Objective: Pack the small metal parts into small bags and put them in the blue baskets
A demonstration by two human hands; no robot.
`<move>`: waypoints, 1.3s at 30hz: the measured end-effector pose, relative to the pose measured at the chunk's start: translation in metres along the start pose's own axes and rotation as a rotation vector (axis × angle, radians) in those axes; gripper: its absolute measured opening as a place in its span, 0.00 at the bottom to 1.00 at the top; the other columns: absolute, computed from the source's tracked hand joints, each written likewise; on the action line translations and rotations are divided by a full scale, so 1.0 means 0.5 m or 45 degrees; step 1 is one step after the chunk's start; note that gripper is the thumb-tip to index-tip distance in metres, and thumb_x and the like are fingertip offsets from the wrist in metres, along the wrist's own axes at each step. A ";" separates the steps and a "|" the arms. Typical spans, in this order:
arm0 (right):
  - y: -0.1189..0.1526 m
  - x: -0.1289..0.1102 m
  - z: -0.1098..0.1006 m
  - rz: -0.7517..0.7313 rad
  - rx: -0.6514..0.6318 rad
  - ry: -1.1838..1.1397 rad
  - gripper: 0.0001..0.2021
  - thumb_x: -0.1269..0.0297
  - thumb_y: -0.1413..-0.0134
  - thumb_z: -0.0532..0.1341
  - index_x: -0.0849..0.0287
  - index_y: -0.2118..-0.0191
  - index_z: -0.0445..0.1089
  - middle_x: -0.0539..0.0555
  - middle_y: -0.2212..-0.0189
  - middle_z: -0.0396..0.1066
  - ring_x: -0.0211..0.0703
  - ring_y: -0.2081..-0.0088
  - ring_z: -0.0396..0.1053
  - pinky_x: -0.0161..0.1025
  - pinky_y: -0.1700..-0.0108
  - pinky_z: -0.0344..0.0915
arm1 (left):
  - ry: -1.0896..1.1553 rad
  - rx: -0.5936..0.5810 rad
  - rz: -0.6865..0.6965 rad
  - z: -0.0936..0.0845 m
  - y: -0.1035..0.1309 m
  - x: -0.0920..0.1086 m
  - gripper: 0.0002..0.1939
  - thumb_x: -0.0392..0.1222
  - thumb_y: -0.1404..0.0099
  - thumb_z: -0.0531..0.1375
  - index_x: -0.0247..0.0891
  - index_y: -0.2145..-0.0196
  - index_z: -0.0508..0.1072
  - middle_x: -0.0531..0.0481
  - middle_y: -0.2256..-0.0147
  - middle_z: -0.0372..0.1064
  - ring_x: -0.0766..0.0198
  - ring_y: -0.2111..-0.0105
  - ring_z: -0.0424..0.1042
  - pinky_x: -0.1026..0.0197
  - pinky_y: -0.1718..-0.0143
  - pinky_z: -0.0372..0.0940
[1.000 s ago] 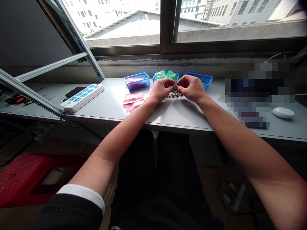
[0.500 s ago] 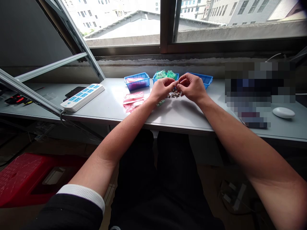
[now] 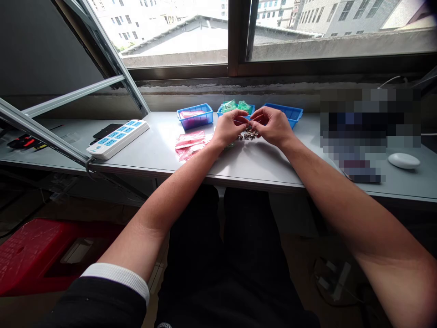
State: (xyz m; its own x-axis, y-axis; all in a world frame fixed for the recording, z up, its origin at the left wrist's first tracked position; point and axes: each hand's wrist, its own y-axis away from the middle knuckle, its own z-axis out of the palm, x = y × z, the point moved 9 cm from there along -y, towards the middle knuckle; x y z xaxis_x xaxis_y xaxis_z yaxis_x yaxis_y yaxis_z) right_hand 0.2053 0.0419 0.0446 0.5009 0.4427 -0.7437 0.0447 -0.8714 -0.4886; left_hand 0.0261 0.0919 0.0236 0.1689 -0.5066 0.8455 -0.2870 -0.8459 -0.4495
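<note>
My left hand [image 3: 229, 125] and my right hand [image 3: 272, 122] meet fingertip to fingertip over a small pile of metal parts [image 3: 251, 134] on the table. Both are pinched closed; whatever lies between the fingertips is too small to make out. Behind them a blue bin [image 3: 253, 109] holds green plastic packets [image 3: 229, 106]. Left of my left hand, pink plastic packets [image 3: 189, 139] lie flat on the table. Another green packet is mostly hidden by my left wrist. A second blue bin [image 3: 294, 119] stands behind my right hand, partly covered by it.
At the back left a blue bin [image 3: 196, 123] contains pink packets. A white power strip [image 3: 118, 139] lies farther left, by a metal frame [image 3: 133, 93]. On the right are a blurred-out area and a white mouse [image 3: 403, 160]. A red stool [image 3: 37, 255] stands below the table.
Both hands have dipped slightly toward the pile, and the right one has shifted a little left. The fingers have changed their pose a bit. Bins and packets stay where they were.
</note>
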 end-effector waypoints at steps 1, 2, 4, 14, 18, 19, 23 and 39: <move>0.000 -0.001 0.000 0.004 -0.008 0.010 0.09 0.60 0.35 0.83 0.50 0.57 0.84 0.56 0.59 0.89 0.58 0.57 0.90 0.59 0.50 0.92 | 0.008 -0.009 0.008 0.002 0.001 0.002 0.19 0.27 0.30 0.75 0.38 0.44 0.89 0.43 0.51 0.95 0.55 0.49 0.94 0.52 0.37 0.87; 0.000 -0.001 0.000 0.009 -0.014 0.022 0.09 0.61 0.36 0.83 0.51 0.58 0.84 0.56 0.60 0.89 0.58 0.58 0.90 0.59 0.50 0.91 | 0.014 -0.016 0.020 0.004 0.001 0.004 0.19 0.27 0.30 0.75 0.38 0.44 0.89 0.43 0.51 0.95 0.55 0.49 0.95 0.51 0.37 0.87; 0.000 0.000 -0.001 0.015 -0.018 0.037 0.07 0.63 0.37 0.82 0.51 0.60 0.84 0.55 0.62 0.88 0.58 0.58 0.90 0.59 0.50 0.91 | 0.025 -0.024 0.041 0.006 0.001 0.005 0.19 0.27 0.30 0.75 0.38 0.44 0.89 0.43 0.51 0.95 0.55 0.48 0.95 0.51 0.37 0.87; -0.006 0.013 -0.004 0.041 -0.003 0.014 0.06 0.63 0.42 0.81 0.51 0.60 0.87 0.56 0.60 0.90 0.60 0.58 0.89 0.58 0.52 0.92 | 0.099 0.013 0.099 0.005 -0.010 -0.005 0.29 0.22 0.31 0.70 0.39 0.35 0.88 0.43 0.44 0.94 0.57 0.42 0.94 0.50 0.28 0.85; -0.006 0.019 -0.002 0.103 0.003 -0.087 0.05 0.66 0.42 0.81 0.52 0.60 0.89 0.57 0.62 0.89 0.59 0.62 0.89 0.63 0.51 0.93 | 0.117 -0.009 0.092 0.010 -0.015 -0.011 0.30 0.23 0.28 0.70 0.40 0.32 0.87 0.41 0.41 0.93 0.53 0.37 0.93 0.45 0.25 0.86; -0.005 0.018 -0.001 0.106 0.007 -0.115 0.05 0.66 0.41 0.81 0.52 0.60 0.89 0.57 0.62 0.90 0.59 0.61 0.89 0.63 0.49 0.93 | 0.119 -0.021 0.110 0.011 -0.016 -0.013 0.29 0.24 0.27 0.70 0.40 0.31 0.86 0.40 0.39 0.93 0.51 0.36 0.93 0.44 0.25 0.86; -0.012 0.017 -0.012 0.118 0.100 -0.230 0.06 0.64 0.38 0.83 0.52 0.58 0.89 0.58 0.59 0.91 0.61 0.54 0.92 0.62 0.45 0.95 | 0.031 -0.010 0.220 0.004 -0.027 -0.015 0.27 0.31 0.19 0.67 0.42 0.26 0.84 0.37 0.29 0.88 0.49 0.31 0.90 0.42 0.24 0.85; -0.053 0.127 -0.052 0.175 0.372 -0.172 0.18 0.55 0.30 0.82 0.48 0.42 0.80 0.62 0.51 0.86 0.63 0.57 0.90 0.56 0.68 0.88 | -1.220 0.063 -0.525 -0.285 0.213 0.039 0.55 0.84 0.16 0.59 0.46 0.09 0.70 0.36 0.07 0.59 0.17 0.05 0.47 0.13 0.06 0.46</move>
State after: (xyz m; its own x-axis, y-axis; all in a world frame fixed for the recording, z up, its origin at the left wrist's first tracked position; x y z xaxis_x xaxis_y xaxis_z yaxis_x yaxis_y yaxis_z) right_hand 0.2582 0.0875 0.0221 0.3651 0.3668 -0.8557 -0.2745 -0.8359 -0.4754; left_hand -0.1358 0.0159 0.0332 0.9285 -0.0783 0.3629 -0.0014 -0.9782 -0.2077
